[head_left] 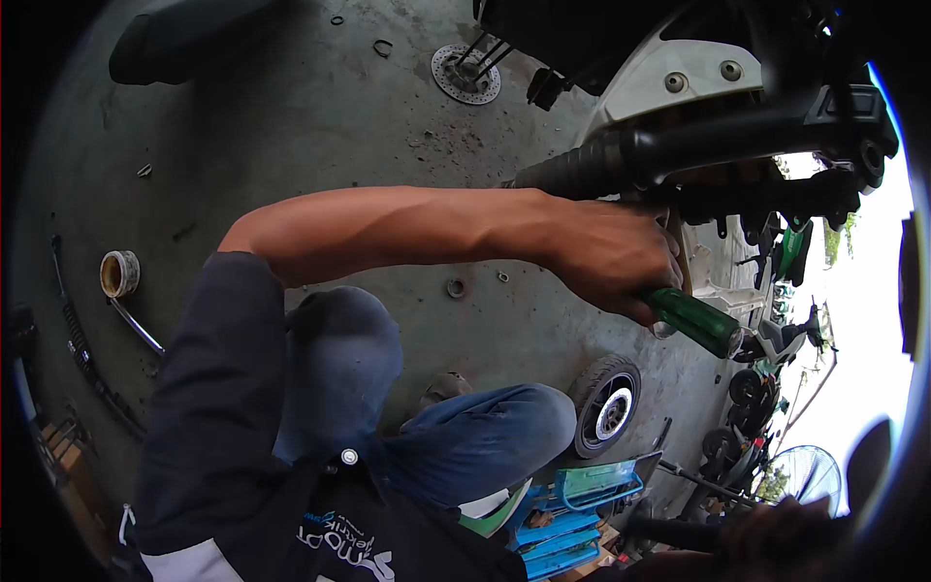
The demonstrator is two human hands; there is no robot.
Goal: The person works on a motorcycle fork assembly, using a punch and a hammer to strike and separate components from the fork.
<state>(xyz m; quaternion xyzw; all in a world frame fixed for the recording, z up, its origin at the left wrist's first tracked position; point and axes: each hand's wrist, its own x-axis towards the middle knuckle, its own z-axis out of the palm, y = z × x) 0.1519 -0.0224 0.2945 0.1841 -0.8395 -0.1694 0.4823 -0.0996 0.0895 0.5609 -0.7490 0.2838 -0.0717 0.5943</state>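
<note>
My left hand (616,254) reaches across the middle of the view, its fingers closed round a screwdriver (696,322) with a translucent green handle. Its blade is hidden behind the fist. The knuckles are close beside the black front fork (727,145) of a motorcycle, which has a ribbed rubber boot (582,167). A white body panel (669,82) lies above the fork. In the dark lower right corner, my right hand (781,533) is closed around something dark and bar-like that I cannot make out.
A brake disc with hub (465,75) lies on the floor. A wheel with tyre (607,407) and an opened blue toolbox (572,524) are near my knee. At left are a round tin (120,274) and a shock spring (82,349). Parked motorcycles (747,417) stand at right.
</note>
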